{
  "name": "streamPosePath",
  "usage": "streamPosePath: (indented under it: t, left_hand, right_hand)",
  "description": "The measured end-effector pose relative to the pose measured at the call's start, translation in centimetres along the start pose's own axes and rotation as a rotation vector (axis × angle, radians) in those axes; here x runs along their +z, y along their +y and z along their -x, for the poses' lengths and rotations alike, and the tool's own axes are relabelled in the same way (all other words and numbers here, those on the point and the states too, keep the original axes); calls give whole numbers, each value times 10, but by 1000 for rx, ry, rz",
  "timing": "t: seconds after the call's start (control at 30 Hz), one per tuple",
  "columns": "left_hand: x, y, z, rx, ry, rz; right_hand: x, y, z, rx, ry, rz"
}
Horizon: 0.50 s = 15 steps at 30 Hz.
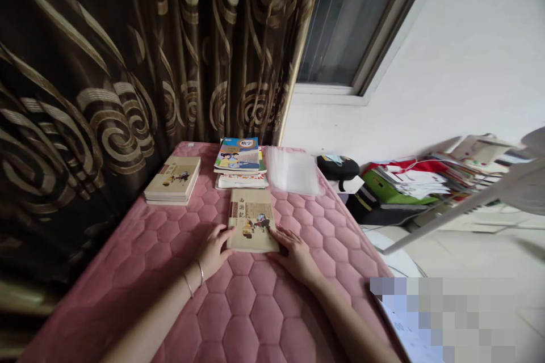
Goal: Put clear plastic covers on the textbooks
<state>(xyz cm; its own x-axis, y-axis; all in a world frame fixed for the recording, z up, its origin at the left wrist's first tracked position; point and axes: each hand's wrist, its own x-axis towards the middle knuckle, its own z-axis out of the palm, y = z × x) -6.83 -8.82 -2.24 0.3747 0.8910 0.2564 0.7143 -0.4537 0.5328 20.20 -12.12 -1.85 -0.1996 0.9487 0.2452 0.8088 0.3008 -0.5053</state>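
Note:
A beige book (pixel 251 226) with dark Chinese characters and a small painted group of figures on its cover lies flat on the pink quilted pad. My left hand (pixel 216 247) grips its left edge, thumb near the front corner. At the right edge, my right hand (pixel 293 249) holds it with the fingers at the cover's side. Further left sits a stack of similar beige books (pixel 174 181). Just behind the held book is a pile of textbooks (pixel 239 156), a blue mathematics one on top. Clear plastic sleeves (pixel 293 171) lie to the right of that pile.
The pink quilted pad (pixel 183 255) runs back to a dark patterned curtain (pixel 204 57). Off its right side are a black case (pixel 338 167), heaped papers and folders (pixel 409 181), and a slanting pale pole (pixel 451 210). A window (pixel 340 22) is above.

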Motion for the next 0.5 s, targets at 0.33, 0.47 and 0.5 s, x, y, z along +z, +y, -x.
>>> streamPosePath:
  t: [0.33, 0.47, 0.5]
  left_hand:
    - [-13, -17, 6, 75, 3, -40]
    - [-13, -19, 8, 96, 32, -92]
    - [-14, -17, 8, 98, 44, -113]
  right_hand:
    - [-3, 5, 8, 12, 43, -104]
    - [-5, 6, 10, 9, 37, -110]
    - [-5, 5, 10, 12, 43, -97]
